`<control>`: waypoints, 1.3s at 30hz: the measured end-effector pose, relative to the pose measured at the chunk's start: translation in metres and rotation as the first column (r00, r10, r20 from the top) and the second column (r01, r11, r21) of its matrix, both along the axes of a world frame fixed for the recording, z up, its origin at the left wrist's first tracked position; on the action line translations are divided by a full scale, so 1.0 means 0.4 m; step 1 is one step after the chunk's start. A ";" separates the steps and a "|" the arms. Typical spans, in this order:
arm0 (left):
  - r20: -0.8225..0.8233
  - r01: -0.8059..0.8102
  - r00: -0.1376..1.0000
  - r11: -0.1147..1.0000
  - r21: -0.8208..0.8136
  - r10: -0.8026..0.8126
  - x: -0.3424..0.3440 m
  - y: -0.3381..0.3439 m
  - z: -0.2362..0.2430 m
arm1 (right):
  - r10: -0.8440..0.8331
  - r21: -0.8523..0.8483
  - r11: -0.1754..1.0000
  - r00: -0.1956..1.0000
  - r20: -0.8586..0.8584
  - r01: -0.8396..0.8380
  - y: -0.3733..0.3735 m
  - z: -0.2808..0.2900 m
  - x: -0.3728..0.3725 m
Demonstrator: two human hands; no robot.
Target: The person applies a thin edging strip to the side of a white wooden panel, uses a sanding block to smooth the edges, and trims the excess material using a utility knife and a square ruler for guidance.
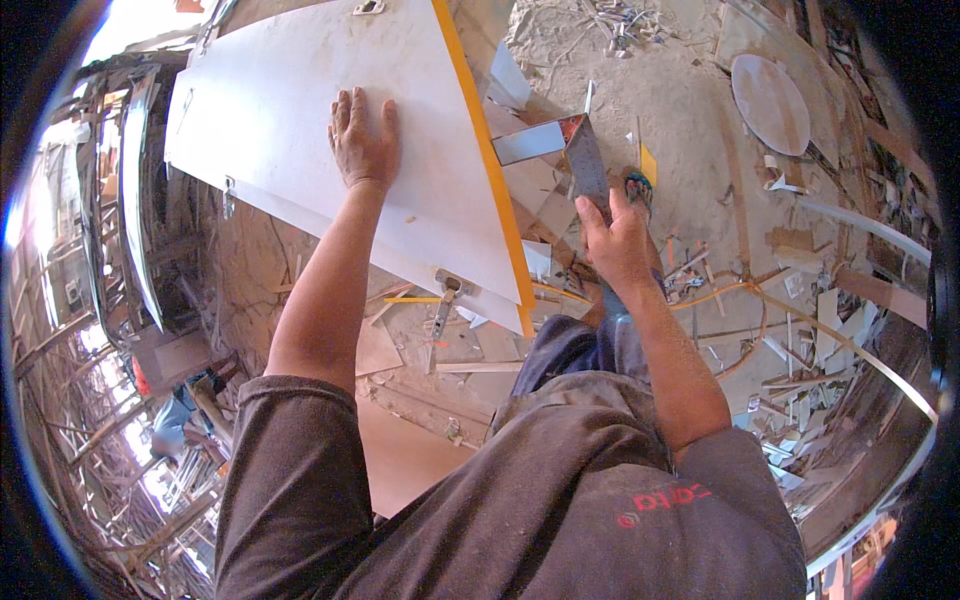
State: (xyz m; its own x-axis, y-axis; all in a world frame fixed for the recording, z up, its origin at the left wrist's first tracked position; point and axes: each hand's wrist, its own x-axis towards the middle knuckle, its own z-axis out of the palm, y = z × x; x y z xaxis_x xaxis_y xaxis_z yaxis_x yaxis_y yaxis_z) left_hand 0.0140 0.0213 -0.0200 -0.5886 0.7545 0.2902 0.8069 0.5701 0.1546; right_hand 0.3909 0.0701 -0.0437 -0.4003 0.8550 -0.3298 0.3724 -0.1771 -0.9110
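Note:
A large white panel (290,110) with a yellow edge band (487,165) lies in front of me, like a cabinet door. My left hand (362,140) rests flat on its face, fingers stretched out. Metal hinges show along its sides, one (450,290) near its closest corner, another (369,8) at the far side. My right hand (618,240) is closed around a grey angled tool (588,160) right of the yellow edge. A pale flat arm of the tool (530,144) reaches to that edge. Its exact kind is unclear, and my palm hides its lower end.
Offcuts and strips litter the dusty floor (690,100). An oval board (770,104) lies at the far right. An orange cord (762,330) runs across the floor beside a long pale strip (860,360). Cluttered racks (90,220) stand at left, where another person (175,415) is visible.

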 end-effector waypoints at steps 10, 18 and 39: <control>-0.005 0.007 1.000 1.000 0.002 -0.007 -0.001 -0.002 0.003 | -0.041 0.068 0.997 0.995 -0.086 0.047 -0.020 -0.016 0.020; -0.075 0.045 0.996 0.999 0.014 -0.044 -0.006 -0.003 -0.001 | -0.036 0.003 0.999 0.999 -0.032 0.036 -0.038 -0.013 0.040; -0.059 0.032 0.998 0.999 -0.007 -0.033 -0.045 0.003 -0.033 | -0.025 -0.011 1.000 1.000 0.014 0.025 -0.109 0.002 0.077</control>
